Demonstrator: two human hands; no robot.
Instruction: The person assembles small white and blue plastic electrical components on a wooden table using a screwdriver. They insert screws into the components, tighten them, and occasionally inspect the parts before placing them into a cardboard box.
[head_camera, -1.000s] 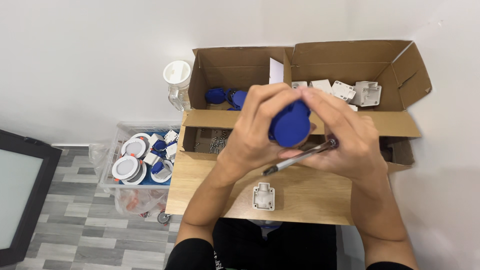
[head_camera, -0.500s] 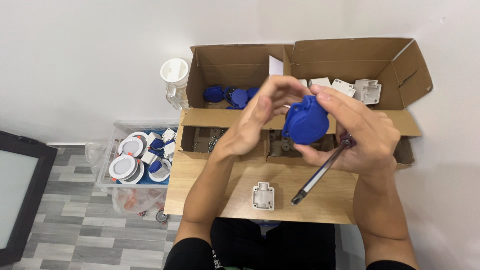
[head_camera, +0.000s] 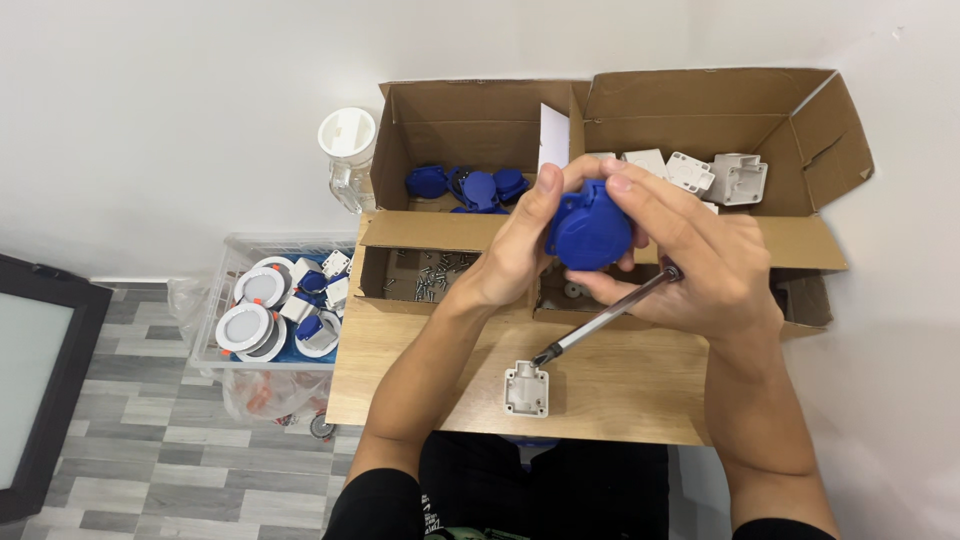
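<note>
Both hands hold a round blue plastic socket part (head_camera: 588, 232) above the wooden table (head_camera: 610, 390). My left hand (head_camera: 515, 250) grips its left side with the thumb on top. My right hand (head_camera: 700, 260) cups the right side and also carries a screwdriver (head_camera: 600, 322), whose metal shaft slants down to the left. The tip hovers just above a small white plastic base (head_camera: 526, 389) lying on the table near the front edge.
An open cardboard box (head_camera: 600, 130) at the back holds blue parts (head_camera: 470, 186) on the left and white parts (head_camera: 715, 172) on the right. A lower compartment holds several loose screws (head_camera: 432, 275). A clear bottle (head_camera: 347, 160) stands left of it. A basket of round white fittings (head_camera: 275, 310) sits on the floor.
The blue part has stayed between both hands, turned and shifted slightly. The screwdriver swung from lying across the hands to pointing down-left, and its tip now sits higher, just above the white base.
</note>
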